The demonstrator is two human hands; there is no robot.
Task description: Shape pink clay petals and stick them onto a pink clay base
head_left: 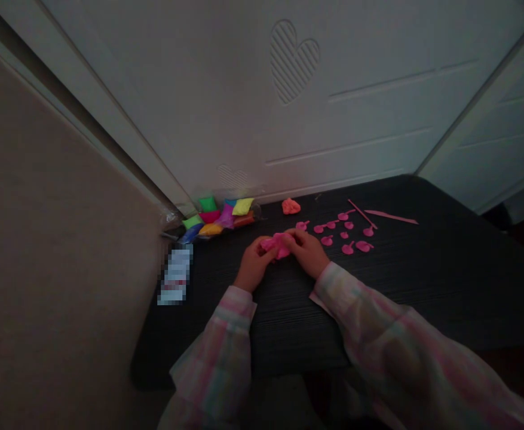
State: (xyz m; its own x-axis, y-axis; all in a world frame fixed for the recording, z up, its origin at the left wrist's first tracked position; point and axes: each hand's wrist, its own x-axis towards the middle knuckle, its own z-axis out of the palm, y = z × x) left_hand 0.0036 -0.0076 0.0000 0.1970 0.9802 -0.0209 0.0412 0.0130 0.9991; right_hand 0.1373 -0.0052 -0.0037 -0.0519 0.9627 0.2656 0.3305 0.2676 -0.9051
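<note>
A lump of bright pink modelling clay (281, 243) is held between both hands above the dark table (288, 334). My left hand (253, 263) pinches its left side with thumb and fingers. On the other side, my right hand (309, 252) grips the clay, thumb pressed against it. Just right of my right hand lie several small flat pink clay pieces with thin stems, among them one round piece (363, 246). A separate orange-pink clay lump (291, 206) sits behind the hands, near the white panel.
Coloured clay packets (212, 229) are heaped at the back left. A pixelated pale item (175, 275) lies near the left edge. Toward the back right are a thin pink stick (362, 214) and a long pink strip (391, 216). A white panel (226, 119) stands behind the table.
</note>
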